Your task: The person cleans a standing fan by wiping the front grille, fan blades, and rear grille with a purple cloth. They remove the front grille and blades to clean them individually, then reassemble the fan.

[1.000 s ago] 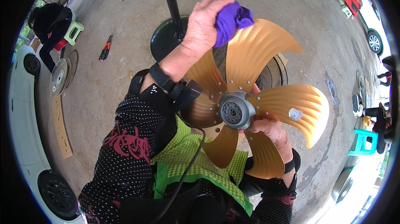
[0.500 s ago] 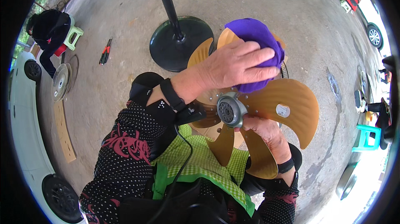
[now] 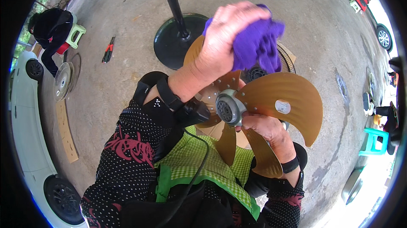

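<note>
Through my remote feed, I see golden-bronze fan blades (image 3: 290,98), a grey hub (image 3: 229,108), a purple cloth (image 3: 257,45), a lime-and-white checked apron (image 3: 182,156) edged solid green, and black sleeves (image 3: 123,179) dotted white.

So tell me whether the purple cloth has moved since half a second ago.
Yes: the purple cloth has moved toward the picture's top, judged against the black pole.

Grey concrete floor (image 3: 114,88), turquoise stool (image 3: 375,132)

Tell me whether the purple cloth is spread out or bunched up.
Bunched up: the cloth shows creased, gathered folds in the left hand.
</note>
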`<state>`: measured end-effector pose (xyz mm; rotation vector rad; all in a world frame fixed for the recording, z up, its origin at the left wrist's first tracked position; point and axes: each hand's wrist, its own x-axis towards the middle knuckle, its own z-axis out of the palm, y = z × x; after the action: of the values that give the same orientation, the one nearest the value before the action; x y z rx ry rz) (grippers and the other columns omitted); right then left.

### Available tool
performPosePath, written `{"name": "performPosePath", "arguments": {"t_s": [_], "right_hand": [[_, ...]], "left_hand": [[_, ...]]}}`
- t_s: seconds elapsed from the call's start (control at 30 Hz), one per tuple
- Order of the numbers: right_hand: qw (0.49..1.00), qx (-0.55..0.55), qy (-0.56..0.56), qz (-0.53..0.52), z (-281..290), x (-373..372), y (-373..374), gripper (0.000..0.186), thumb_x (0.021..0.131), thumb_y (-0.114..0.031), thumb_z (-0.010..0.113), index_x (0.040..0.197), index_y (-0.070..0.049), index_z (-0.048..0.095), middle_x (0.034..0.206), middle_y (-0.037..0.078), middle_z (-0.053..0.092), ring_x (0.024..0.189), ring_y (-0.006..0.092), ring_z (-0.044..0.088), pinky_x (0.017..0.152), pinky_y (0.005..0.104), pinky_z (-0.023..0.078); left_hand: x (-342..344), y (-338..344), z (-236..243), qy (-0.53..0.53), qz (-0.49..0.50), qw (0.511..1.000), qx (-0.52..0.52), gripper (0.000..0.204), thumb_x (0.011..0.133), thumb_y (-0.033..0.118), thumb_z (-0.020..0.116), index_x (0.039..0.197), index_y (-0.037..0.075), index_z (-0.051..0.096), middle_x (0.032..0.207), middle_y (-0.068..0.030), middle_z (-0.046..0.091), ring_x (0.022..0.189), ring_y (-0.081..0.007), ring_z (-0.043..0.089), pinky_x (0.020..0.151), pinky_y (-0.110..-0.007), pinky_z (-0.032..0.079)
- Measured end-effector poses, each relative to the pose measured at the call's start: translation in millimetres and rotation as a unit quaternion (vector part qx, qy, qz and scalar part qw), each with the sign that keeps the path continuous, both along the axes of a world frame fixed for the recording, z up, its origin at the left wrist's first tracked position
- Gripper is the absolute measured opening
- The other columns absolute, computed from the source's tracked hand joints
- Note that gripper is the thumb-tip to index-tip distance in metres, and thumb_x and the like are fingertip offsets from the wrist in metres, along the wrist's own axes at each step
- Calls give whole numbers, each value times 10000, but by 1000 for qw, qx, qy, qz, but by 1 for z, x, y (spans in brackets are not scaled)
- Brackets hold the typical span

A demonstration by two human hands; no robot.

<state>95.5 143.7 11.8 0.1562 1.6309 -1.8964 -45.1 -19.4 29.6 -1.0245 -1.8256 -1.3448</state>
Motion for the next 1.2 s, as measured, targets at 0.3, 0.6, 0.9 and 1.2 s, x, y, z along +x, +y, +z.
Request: {"name": "performPosePath", "arguments": {"t_s": [0.3,0.6,0.9,1.2], "right_hand": [[997,-45,56,-9,-9,0,4,1011,611,208,612,1528,-98,320,1354,107,530,1025,212,624,675,296,557],[976,-128,28,-174,-9,4,15,826,509,134,499,1325,4,496,1225,168,601,920,268,664,619,343,562],[946,-185,26,-265,11,-1,30,737,587,102,468,1320,25,460,978,169,632,848,298,659,734,393,564],[908,-231,47,-348,29,-6,21,1045,501,48,491,1519,-65,290,1293,189,556,1001,327,666,674,407,606]], "left_hand": [[-10,-5,-12,-73,76,986,-126,657,689,-2,785,1291,202,620,1252,-134,556,1154,-289,550,1027,-328,462],[21,4,-20,-55,18,989,-140,541,752,167,767,1267,146,600,1248,-165,537,1117,-389,552,966,-410,472],[28,10,-26,-174,-90,963,-185,424,762,81,718,1172,150,637,1203,-131,594,1082,-330,609,929,-372,490],[16,-11,-6,-141,-29,957,-251,333,767,93,695,1092,165,688,1154,-103,632,1068,-322,601,907,-371,494]]}}
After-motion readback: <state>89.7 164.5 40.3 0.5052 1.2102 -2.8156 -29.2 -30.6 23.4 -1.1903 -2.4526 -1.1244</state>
